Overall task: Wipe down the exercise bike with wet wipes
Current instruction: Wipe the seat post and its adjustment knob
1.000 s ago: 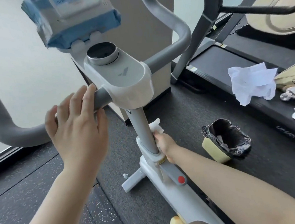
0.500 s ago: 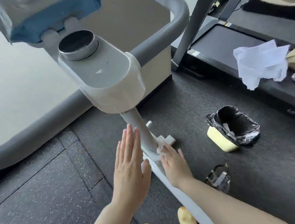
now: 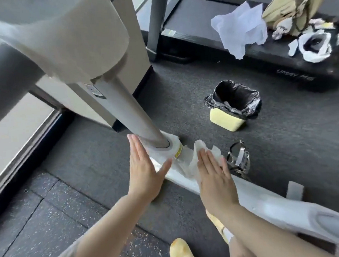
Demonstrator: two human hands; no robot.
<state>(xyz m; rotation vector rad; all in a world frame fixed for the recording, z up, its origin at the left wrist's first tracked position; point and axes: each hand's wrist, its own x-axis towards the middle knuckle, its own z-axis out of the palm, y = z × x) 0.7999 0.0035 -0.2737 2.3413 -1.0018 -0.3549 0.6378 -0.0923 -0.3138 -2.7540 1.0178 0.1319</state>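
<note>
The flat right hand should press the wet wipe firmly along the bike frame while the flat left hand steadies it beside the post.

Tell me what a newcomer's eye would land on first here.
First the two flat hands low in the middle: the right hand presses a wet wipe onto the bike's white frame, the left hand lies open beside the grey post. Next, the yellow bin with a black liner stands on the floor beyond them.
</note>
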